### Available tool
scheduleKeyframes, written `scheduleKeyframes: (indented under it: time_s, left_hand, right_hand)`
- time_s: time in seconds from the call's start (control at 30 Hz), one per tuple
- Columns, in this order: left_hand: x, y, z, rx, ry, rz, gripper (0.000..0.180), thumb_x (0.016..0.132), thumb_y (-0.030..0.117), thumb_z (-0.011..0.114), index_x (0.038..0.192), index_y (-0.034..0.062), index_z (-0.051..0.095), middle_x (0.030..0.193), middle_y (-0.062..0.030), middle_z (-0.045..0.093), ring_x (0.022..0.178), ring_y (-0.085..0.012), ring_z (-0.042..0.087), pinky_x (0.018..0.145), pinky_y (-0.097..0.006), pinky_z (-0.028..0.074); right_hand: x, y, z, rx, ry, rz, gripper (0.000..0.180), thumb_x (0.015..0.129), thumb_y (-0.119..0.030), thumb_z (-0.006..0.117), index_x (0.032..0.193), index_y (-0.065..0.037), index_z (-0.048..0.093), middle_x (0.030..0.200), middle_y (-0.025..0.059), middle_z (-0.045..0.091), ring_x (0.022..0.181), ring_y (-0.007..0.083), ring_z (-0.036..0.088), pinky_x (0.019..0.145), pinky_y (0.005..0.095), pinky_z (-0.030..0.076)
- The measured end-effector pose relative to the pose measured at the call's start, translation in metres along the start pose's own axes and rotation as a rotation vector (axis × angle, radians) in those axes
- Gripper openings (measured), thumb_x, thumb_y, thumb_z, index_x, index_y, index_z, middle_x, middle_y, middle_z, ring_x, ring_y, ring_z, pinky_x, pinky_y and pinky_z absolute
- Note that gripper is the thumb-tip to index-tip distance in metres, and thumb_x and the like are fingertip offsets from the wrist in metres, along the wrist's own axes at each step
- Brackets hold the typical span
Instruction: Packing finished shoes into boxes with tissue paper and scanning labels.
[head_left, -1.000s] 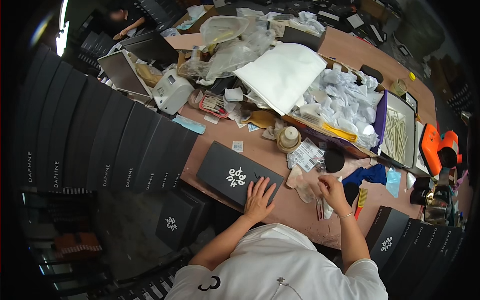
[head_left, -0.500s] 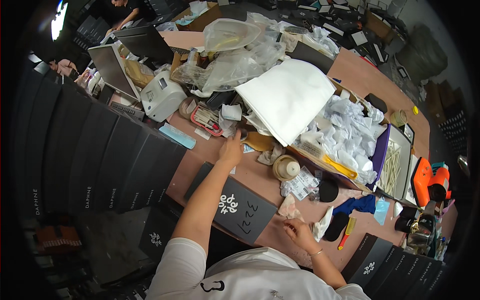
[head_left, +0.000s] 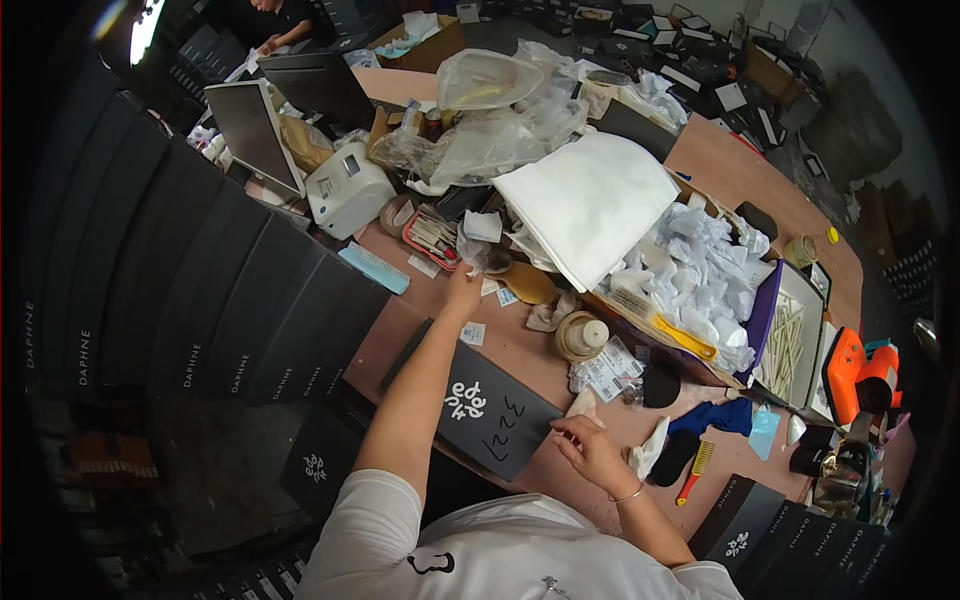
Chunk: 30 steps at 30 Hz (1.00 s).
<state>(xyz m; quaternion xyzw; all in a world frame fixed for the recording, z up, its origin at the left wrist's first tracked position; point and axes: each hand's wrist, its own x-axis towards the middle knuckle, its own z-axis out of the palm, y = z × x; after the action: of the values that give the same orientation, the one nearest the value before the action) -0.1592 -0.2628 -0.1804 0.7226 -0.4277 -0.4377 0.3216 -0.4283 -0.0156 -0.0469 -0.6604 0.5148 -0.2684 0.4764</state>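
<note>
My left hand (head_left: 462, 290) reaches forward to the small pile near the red tray of sticks (head_left: 432, 236). Its fingertips meet the edge of a crumpled translucent wrapper (head_left: 472, 248); their grip is hard to make out. Just right of them lies a wooden-backed brush (head_left: 527, 283). Under my left forearm sits a dark grey shoebox (head_left: 497, 408) with handwriting on its lid, closed. My right hand (head_left: 595, 455) hovers by the box's right end, fingers loosely bent and apart, holding nothing. A pale crumpled cloth (head_left: 582, 404) lies just beyond it.
A label printer (head_left: 347, 190) and monitor (head_left: 253, 137) stand back left, behind tall stacked shoeboxes (head_left: 270, 300). White sheets (head_left: 590, 210) lean beside a box of crumpled paper (head_left: 690, 270). A yellow-and-red brush (head_left: 695, 472) and orange tool (head_left: 862, 370) lie right.
My left hand has shifted left from the brush to the wrapper. My right hand has moved up and left toward the shoebox. The whole view has shifted slightly.
</note>
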Motion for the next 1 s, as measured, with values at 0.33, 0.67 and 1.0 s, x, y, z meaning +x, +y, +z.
scheduleKeyframes:
  time_s: [0.33,0.67,1.0]
  left_hand:
    - [0.024,0.005,0.038,-0.167,0.080,-0.316,0.033,0.090,0.025,0.063,0.114,0.0048,0.058,0.090,-0.0105,0.064,0.067,-0.0175,0.061,0.049,-0.031,0.048]
    - [-0.067,0.024,0.006,-0.512,0.237,0.319,0.014,0.089,0.010,0.065,0.094,-0.0008,0.057,0.078,-0.0057,0.064,0.065,-0.0100,0.060,0.058,-0.025,0.048]
    - [-0.295,0.064,-0.049,-0.451,-0.226,0.443,0.015,0.090,0.002,0.065,0.102,-0.0017,0.056,0.095,-0.0060,0.062,0.084,-0.0080,0.061,0.073,-0.021,0.051]
  right_hand:
    - [-0.071,0.009,0.005,0.001,-0.102,0.250,0.024,0.089,-0.015,0.064,0.109,0.000,0.064,0.101,0.0160,0.065,0.082,0.0273,0.066,0.073,0.0343,0.053]
    - [0.009,-0.012,-0.001,-0.023,0.065,-0.080,0.032,0.085,-0.013,0.069,0.114,-0.001,0.062,0.109,0.0153,0.062,0.090,0.0295,0.063,0.079,0.0335,0.051]
    - [0.030,-0.051,0.036,0.180,0.074,-0.252,0.071,0.088,-0.025,0.068,0.146,-0.003,0.034,0.140,0.0225,0.045,0.129,0.0337,0.045,0.107,0.0411,0.035]
